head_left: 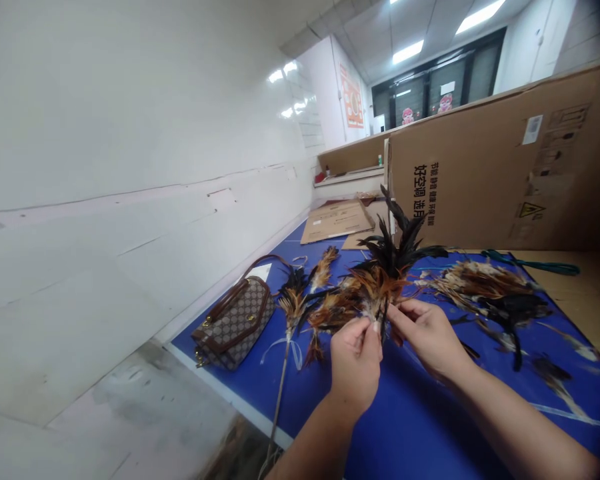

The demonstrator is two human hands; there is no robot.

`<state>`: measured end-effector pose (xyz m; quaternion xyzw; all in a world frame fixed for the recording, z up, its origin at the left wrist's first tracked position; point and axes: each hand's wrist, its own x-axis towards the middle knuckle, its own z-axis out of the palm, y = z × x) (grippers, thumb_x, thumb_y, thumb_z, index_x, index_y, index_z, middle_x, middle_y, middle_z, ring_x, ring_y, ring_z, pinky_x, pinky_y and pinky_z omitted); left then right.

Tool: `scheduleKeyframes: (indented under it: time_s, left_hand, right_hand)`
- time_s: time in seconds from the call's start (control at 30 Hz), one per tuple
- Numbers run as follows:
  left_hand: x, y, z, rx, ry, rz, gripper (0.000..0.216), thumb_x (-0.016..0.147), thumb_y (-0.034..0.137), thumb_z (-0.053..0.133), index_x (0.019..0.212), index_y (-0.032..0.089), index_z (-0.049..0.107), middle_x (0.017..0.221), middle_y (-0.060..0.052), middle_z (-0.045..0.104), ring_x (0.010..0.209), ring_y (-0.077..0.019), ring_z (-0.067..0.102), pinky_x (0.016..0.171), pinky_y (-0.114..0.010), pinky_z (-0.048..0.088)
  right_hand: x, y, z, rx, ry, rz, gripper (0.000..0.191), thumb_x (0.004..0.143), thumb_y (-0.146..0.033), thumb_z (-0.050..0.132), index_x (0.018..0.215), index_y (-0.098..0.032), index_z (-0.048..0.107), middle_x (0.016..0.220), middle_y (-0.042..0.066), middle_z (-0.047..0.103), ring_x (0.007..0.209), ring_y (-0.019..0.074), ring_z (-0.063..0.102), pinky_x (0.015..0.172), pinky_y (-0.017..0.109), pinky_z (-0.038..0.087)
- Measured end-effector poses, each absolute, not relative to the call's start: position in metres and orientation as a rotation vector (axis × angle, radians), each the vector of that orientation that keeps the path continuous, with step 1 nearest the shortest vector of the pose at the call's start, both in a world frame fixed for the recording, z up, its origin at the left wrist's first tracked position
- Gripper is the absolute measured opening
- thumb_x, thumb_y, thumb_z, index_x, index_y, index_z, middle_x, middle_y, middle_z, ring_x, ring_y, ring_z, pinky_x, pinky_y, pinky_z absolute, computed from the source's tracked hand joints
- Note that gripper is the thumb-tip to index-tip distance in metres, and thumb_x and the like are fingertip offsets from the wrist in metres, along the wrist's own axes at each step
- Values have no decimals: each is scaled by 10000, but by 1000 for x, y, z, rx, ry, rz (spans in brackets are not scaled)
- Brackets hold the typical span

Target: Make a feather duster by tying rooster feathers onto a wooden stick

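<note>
In front of me is a bunch of feathers (380,283), brown and orange low down with long black plumes fanning out on top. My left hand (355,363) is closed in a pinch around the pale base of this bunch. Just to its right, my right hand (430,337) has thumb and forefinger pressed together at a thin dark feather along the bunch's side; its other fingers are curled and partly hidden. A feather duster (291,310) with a thin stick and a loose clear tie lies left of my hands. More brown feathers (333,310) lie behind my left hand.
A patterned handbag (240,317) stands at the table's left edge by the white wall. Loose feathers (485,287) are heaped at the right on the blue table (400,420). Flat cardboard (337,220) and a large carton (480,173) stand behind; a green cord (545,265) lies beside it.
</note>
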<state>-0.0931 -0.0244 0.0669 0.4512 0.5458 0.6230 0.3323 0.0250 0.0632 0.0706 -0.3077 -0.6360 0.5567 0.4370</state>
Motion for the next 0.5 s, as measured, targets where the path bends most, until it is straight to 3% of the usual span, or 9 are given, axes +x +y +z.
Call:
scheduleKeyframes:
  time_s: [0.23,0.5]
  left_hand:
    - [-98,-27,57,1185,1455,1605,377,972,455,567,748,157,619,619,-4,480,552,-102,422,504,-244,324]
    - [-96,-23,46,1298,1540,1675,372,1000,339,501,676,172,573,699,-24,514,611,-118,471,558,-269,377]
  right_hand:
    - [21,60,68,-819,-1610,1333,484,821,-609,725,634,-172,632,507,16,591,489,135,489,507,268,364]
    - [20,60,63,-960,-1698,1176,481,840,-594,700,601,-180,644,527,27,619,501,139,515,493,263,375]
